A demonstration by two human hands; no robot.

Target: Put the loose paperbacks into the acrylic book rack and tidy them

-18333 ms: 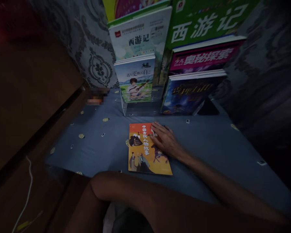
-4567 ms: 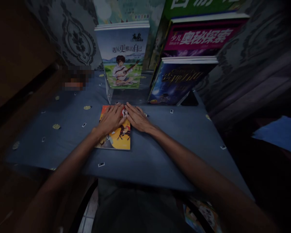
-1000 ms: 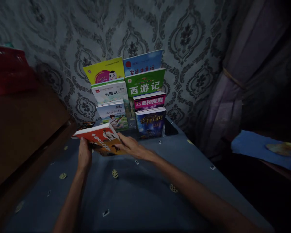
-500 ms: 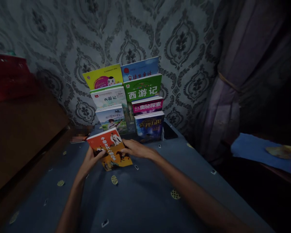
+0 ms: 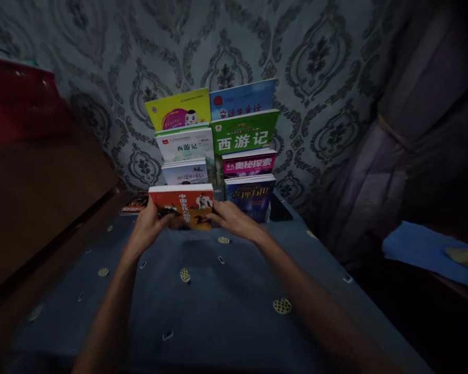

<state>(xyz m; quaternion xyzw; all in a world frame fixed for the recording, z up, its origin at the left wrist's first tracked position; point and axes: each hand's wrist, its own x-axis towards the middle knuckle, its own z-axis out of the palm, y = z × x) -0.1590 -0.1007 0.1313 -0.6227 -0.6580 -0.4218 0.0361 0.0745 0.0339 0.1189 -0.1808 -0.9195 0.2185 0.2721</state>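
Note:
An orange-red book (image 5: 193, 205) with horse riders on its cover is held upright between both hands. My left hand (image 5: 150, 223) grips its left side, thumb across the front. On the right side, my right hand (image 5: 234, 218) has its thumb on the cover and its fingers behind. Directly behind it stands a pale book (image 5: 185, 173), partly covered by the held one. A white book (image 5: 187, 145) and a yellow book (image 5: 179, 106) rise in tiers behind that. Beside them on the right stand a dark blue book (image 5: 251, 197), a magenta book (image 5: 249, 164), a green book (image 5: 247, 132) and a light blue book (image 5: 242, 98).
A blue patterned cloth (image 5: 218, 306) covers the table. Further books (image 5: 134, 203) lie flat at the left, near a brown box (image 5: 42, 192) and a red bag (image 5: 19, 101). A dark flat object (image 5: 281, 210) lies right of the books. A tied curtain (image 5: 378, 176) hangs at right.
Both hands have raised the orange-red book toward the left column and turned it from tilted to level and more upright. It now hides more of the pale book. The view has shifted slightly.

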